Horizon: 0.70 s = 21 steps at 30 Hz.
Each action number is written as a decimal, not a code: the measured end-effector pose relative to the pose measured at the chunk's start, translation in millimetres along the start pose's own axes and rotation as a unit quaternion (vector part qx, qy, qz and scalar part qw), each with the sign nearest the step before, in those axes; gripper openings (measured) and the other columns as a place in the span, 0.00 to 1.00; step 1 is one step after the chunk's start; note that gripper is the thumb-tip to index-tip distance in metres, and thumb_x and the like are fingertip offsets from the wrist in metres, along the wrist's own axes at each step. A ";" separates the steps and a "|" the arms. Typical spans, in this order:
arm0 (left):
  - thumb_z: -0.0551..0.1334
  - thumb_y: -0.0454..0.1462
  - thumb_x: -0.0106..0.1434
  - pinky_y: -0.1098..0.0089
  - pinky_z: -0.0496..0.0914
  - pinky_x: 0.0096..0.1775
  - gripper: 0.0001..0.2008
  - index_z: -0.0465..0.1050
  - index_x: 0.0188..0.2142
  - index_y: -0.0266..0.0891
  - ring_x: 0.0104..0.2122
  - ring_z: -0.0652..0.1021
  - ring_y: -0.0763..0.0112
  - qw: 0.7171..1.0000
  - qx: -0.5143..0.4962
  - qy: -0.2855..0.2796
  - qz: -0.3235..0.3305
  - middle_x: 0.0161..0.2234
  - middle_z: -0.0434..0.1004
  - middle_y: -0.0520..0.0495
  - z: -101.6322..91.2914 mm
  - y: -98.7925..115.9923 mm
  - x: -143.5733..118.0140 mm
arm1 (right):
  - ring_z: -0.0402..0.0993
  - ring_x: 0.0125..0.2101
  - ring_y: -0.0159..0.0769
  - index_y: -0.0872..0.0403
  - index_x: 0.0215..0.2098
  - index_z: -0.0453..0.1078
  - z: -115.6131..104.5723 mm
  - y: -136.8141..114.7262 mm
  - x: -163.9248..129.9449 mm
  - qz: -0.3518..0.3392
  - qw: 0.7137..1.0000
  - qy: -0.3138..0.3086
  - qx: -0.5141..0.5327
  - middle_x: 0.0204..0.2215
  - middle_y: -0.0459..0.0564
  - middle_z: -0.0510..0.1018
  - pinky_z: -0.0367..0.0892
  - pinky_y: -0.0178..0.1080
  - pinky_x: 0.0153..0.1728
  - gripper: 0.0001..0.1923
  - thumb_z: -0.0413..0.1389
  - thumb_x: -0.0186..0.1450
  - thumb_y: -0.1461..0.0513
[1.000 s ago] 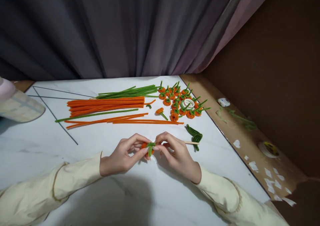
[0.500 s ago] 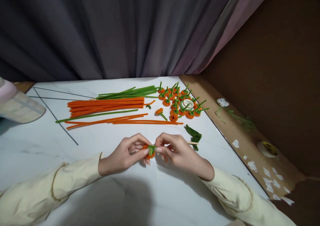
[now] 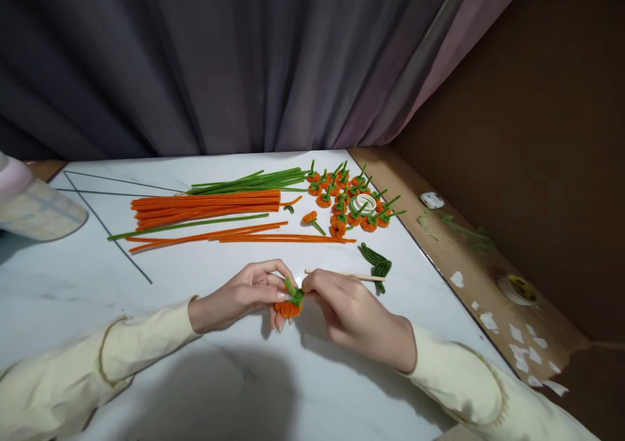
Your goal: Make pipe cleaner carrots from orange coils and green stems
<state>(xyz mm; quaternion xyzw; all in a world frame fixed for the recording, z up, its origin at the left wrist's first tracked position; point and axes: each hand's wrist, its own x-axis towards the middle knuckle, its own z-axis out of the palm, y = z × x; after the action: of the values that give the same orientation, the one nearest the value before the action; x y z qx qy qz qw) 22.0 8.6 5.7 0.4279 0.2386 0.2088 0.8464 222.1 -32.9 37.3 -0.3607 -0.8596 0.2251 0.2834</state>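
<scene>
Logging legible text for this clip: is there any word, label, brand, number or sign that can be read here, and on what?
None can be read.
The small white object on the brown ledge shows a bluish mark, too blurred to read.
The round yellow-centred roll near the ledge's edge shows dark marks, too small to read.

Both hands (image 3: 293,298) on orange pumpkin (image 3: 288,309)

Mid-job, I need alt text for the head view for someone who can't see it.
Both hands, left hand and right hand, pinch a small orange pipe-cleaner pumpkin with a green stem over a white table. Beyond lie orange pipe cleaners, green pipe cleaners and finished pumpkins.
</scene>
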 end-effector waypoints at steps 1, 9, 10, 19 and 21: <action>0.64 0.36 0.58 0.73 0.70 0.24 0.09 0.66 0.34 0.35 0.19 0.76 0.72 1.000 0.008 -0.002 0.003 0.24 0.76 0.48 -0.1 0.3 -0.2 | 0.64 0.24 0.32 0.55 0.33 0.62 -3.8 -0.2 1.6 0.026 0.999 -0.014 0.020 0.26 0.49 0.70 0.61 0.32 0.26 0.10 0.44 0.58 0.73; 0.62 0.39 0.61 0.71 0.72 0.27 0.10 0.65 0.36 0.35 0.23 0.77 0.72 0.992 0.120 0.003 0.040 0.27 0.75 0.48 3.9 2.3 -4.3 | 0.68 0.19 0.28 0.55 0.31 0.62 -18.2 -4.4 9.3 0.277 0.896 -0.172 0.303 0.23 0.45 0.69 0.65 0.28 0.16 0.05 0.46 0.63 0.67; 0.62 0.39 0.61 0.71 0.72 0.27 0.10 0.65 0.36 0.35 0.23 0.77 0.73 0.990 0.134 0.005 0.041 0.27 0.75 0.48 4.7 2.4 -4.8 | 0.68 0.18 0.28 0.55 0.30 0.62 -17.6 -4.8 9.9 0.281 0.894 -0.178 0.301 0.23 0.45 0.69 0.64 0.28 0.15 0.06 0.46 0.63 0.68; 0.63 0.37 0.59 0.73 0.70 0.22 0.08 0.65 0.33 0.35 0.19 0.75 0.74 0.996 0.090 0.027 0.009 0.24 0.74 0.49 6.1 4.9 -2.2 | 0.53 0.17 0.25 0.56 0.23 0.62 -12.3 -17.7 13.4 0.190 0.975 -0.103 0.053 0.17 0.40 0.64 0.49 0.29 0.19 0.13 0.49 0.47 0.78; 0.63 0.35 0.58 0.75 0.69 0.21 0.08 0.65 0.33 0.35 0.18 0.74 0.75 0.998 0.054 0.032 -0.002 0.22 0.74 0.50 5.4 5.3 -0.6 | 0.54 0.18 0.26 0.56 0.24 0.62 -11.9 -21.3 13.5 0.181 0.978 -0.096 0.027 0.19 0.42 0.65 0.49 0.30 0.20 0.13 0.49 0.47 0.77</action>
<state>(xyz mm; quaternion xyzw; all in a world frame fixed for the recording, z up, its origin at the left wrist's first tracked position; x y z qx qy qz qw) 23.8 7.8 13.0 0.4659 0.2777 0.2078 0.8140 211.4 -34.2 63.0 -0.4789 -0.7969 0.3297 0.1636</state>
